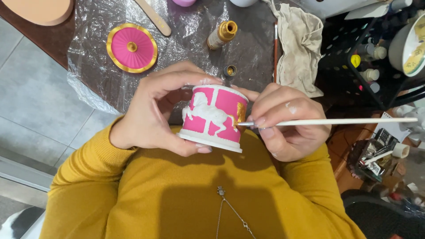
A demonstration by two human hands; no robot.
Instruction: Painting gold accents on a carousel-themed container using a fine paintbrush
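Left hand (152,113) wrapped around pink pot (214,117), held up near the chest. Right hand (283,121) pinching brush (336,121), tip at the gold horse. Could smear gold onto pink or white with one wobble.

- My left hand (152,113) covered the back of the pink pot (214,117), so I couldn't see that side.
- The brush (327,121) tip sat against the gold patch, too small to make out.
- My right hand (285,124) hid the middle of the brush handle.
- The peach disc (40,9) and the purple lump (183,2) were cut off by the top edge.
- The jars in the black rack (349,84) were too blurred to tell apart.
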